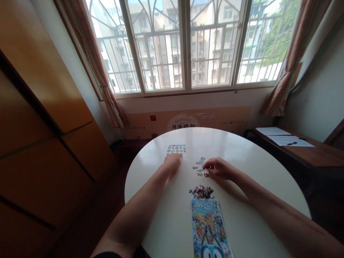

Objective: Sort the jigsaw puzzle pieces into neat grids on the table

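Small jigsaw puzzle pieces point(176, 147) lie in neat rows on the far left of the white table. My left hand point(173, 163) is at the near edge of these rows, back up, and its fingertips are mostly hidden. To the right, my right hand point(219, 168) reaches into a loose scatter of puzzle pieces point(200, 172). Its fingers are bent and drawn together; whatever is between the tips is too small to make out. Nearer to me is a heaped pile of darker puzzle pieces point(201, 191). Just below it lies a blue Bluey picture sheet or box point(208, 229).
The round white table point(242, 147) has a curved edge. Beyond it are a printed cardboard panel point(231, 118) and a barred window. A wooden side table point(322, 154) with papers point(291, 141) and pens stands at the right, and a wooden cabinet point(75, 154) at the left.
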Available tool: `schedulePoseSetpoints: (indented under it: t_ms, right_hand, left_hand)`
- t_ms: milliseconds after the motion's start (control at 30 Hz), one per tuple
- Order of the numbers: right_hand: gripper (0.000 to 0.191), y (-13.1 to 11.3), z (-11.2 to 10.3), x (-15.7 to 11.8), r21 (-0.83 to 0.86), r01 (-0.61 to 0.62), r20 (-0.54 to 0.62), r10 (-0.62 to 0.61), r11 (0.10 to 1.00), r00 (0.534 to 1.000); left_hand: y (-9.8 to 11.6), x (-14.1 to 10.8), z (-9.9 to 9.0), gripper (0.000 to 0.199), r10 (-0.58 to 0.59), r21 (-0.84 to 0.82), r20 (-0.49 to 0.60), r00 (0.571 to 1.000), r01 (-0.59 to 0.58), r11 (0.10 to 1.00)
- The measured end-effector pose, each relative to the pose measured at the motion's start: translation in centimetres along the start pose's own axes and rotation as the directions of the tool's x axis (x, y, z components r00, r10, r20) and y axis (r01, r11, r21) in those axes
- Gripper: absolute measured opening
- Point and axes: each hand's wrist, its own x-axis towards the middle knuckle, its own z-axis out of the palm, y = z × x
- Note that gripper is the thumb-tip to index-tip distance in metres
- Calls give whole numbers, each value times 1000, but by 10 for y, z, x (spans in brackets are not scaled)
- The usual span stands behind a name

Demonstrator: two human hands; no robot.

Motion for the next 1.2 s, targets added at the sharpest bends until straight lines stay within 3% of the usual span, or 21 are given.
schedulePoseSetpoints:
  t_ms: [267,500,700,1200]
  right_hand:
    - [27,-3,-1,0,-38,20,-110,-24,999,994]
    - [25,2,0,-1,-41,23,-127,-28,999,992]
    - [25,3,1,-1,-39,25,-131,-30,999,991]
    - [26,1,2,-1,-30,2,-106,-5,1000,994]
  left_hand:
    - [-2,1,1,54,-44,-62,-29,999,42,997]
    - [-9,3,3,56,-109,-182,-86,990,92,979]
    - [-4,2,2,43,-66,-117,-69,995,58,991]
    - [2,3,4,42,-36,-53,-74,997,32,998]
